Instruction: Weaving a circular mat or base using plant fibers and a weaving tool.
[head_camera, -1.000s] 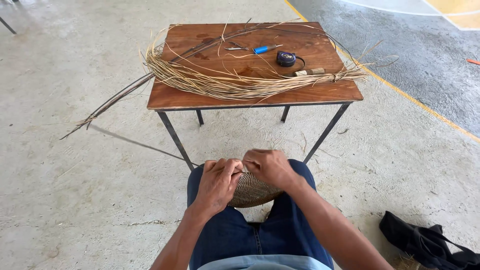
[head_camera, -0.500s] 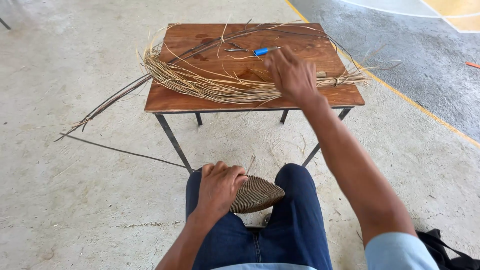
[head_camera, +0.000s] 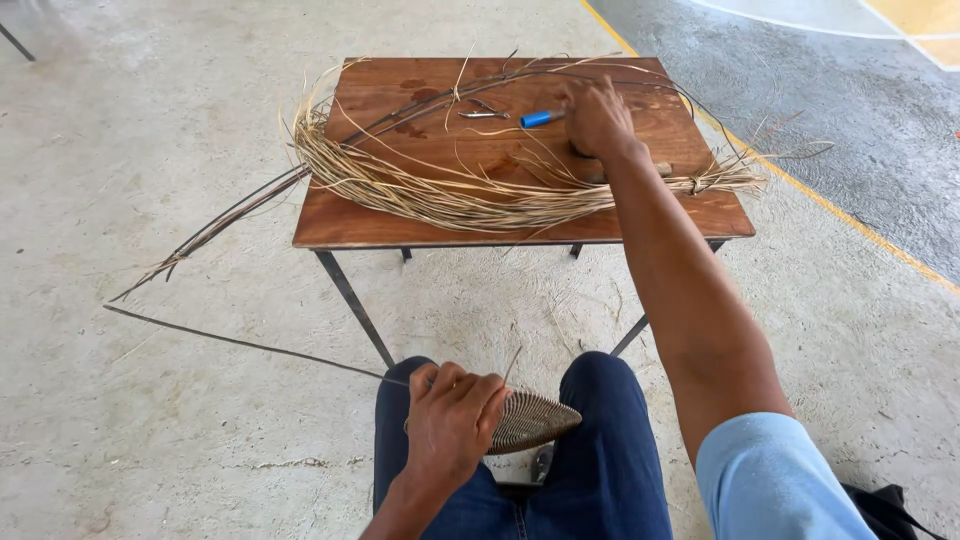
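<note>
The left hand (head_camera: 450, 420) clamps a flat woven disc (head_camera: 530, 420) on the lap, at 6 o'clock of the view. The right hand (head_camera: 598, 120) reaches across the wooden tabletop (head_camera: 400, 215) to 1 o'clock, resting over a small dark object; its grip cannot be told. A blue-handled tool (head_camera: 540, 118) lies just beside it, above the fibre bundle (head_camera: 450, 195). Holding the disc steady keeps its weave tight during the reach.

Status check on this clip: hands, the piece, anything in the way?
Left hand gripping woven disc on lap. Right hand down on table, by blue-handled tool. Fibre bundle sprawled across table.
</note>
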